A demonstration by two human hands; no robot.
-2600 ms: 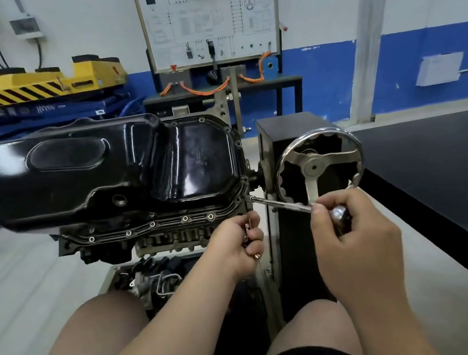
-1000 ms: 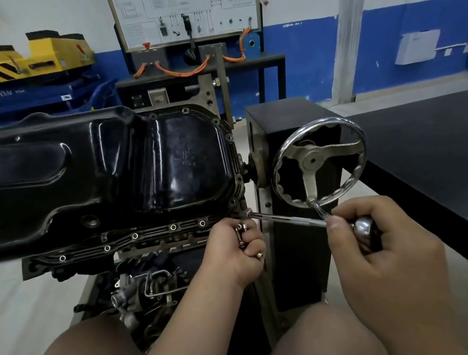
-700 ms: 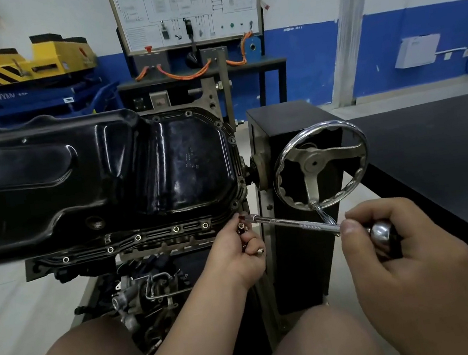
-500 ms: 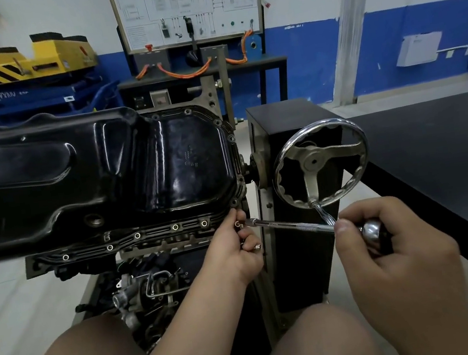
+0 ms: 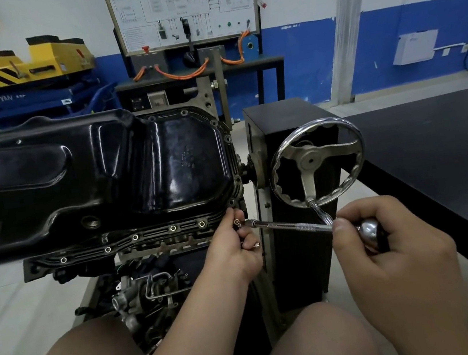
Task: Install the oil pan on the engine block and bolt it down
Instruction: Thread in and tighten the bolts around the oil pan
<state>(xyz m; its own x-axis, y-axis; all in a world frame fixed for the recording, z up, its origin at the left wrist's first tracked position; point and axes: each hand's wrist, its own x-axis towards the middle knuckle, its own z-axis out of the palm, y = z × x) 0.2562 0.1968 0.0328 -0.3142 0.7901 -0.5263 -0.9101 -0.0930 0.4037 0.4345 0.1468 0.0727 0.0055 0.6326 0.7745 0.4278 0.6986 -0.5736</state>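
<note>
Count: one oil pan (image 5: 91, 179), gloss black, seated sump-up on one inverted engine block (image 5: 158, 246). Five flange bolts (image 5: 135, 237) sit in the pan's near edge.

One chrome handwheel (image 5: 318, 162) on the black stand (image 5: 279, 122), right of the pan.

Left hand (image 5: 231, 253): fingers curled, thumb and forefinger pinching one bolt (image 5: 236, 222) just beside the pan's near right corner. One spare bolt (image 5: 256, 245) shows under the curled fingers.

Right hand (image 5: 394, 254): clenched round the handle of one driver (image 5: 289, 224). The knurled shaft runs left and its tip meets the pinched bolt.
</note>
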